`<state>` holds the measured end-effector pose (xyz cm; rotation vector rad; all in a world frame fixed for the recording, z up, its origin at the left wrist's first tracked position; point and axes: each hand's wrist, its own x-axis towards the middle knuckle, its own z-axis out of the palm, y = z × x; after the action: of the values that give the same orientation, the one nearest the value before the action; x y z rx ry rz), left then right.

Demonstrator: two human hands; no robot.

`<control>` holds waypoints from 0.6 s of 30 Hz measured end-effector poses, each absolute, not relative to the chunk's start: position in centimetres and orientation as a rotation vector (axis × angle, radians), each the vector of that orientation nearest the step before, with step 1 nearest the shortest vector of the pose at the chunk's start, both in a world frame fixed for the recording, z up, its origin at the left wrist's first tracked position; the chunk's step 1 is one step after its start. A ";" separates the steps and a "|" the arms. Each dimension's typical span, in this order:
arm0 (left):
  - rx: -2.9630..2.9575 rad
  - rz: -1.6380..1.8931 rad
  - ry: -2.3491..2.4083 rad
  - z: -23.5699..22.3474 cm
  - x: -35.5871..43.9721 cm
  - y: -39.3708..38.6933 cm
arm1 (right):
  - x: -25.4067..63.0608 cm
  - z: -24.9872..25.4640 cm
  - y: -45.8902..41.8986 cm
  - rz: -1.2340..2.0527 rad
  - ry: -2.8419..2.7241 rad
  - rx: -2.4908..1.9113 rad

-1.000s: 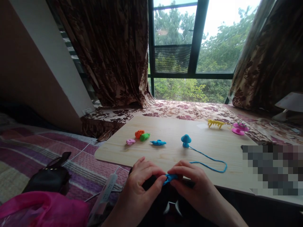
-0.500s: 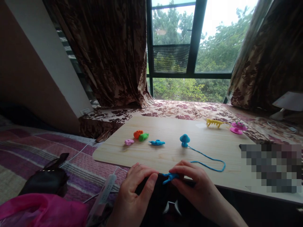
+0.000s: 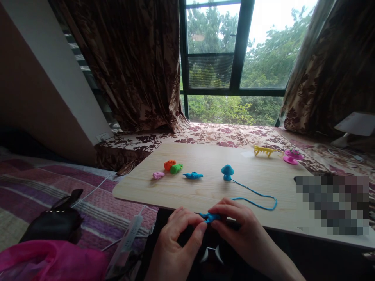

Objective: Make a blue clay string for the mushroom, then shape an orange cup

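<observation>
A small blue clay-like figure is held just off the table's near edge. My right hand pinches its right side between thumb and fingers. On its left end, the thumb and forefinger of my left hand close around a thin tip. Beyond my hands stands a blue mushroom shape, with a blue cord looping toward my right hand. A second blue piece, long and pointed, lies to the left of the mushroom. Pink, green and orange pieces sit together farther left.
The wooden tabletop carries a yellow many-legged figure and a pink stand-shaped piece at the far right. A blurred-out object lies at the right. Left of the table are a power strip and a black bag.
My left hand has moved right, and its thumb and forefinger have closed on the left end of the blue figure. My right hand keeps its pinch.
</observation>
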<state>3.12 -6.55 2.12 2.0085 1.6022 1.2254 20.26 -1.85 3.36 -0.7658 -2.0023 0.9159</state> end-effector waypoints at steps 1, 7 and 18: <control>2.027 1.256 1.612 2.0 3.1 -6.6 | 20.3 3.3 -1.9 0.916 -2.001 -0.774; 2.317 1.536 1.751 1.5 3.2 -7.0 | 20.2 3.1 -1.9 0.910 -2.003 -0.779; 2.465 1.465 1.745 1.7 3.3 -6.7 | 19.9 3.3 -2.2 0.895 -2.023 -0.795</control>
<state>3.29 -6.73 1.71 2.4650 1.7452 1.4654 19.94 -2.15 3.28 -0.7955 -2.0228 0.8954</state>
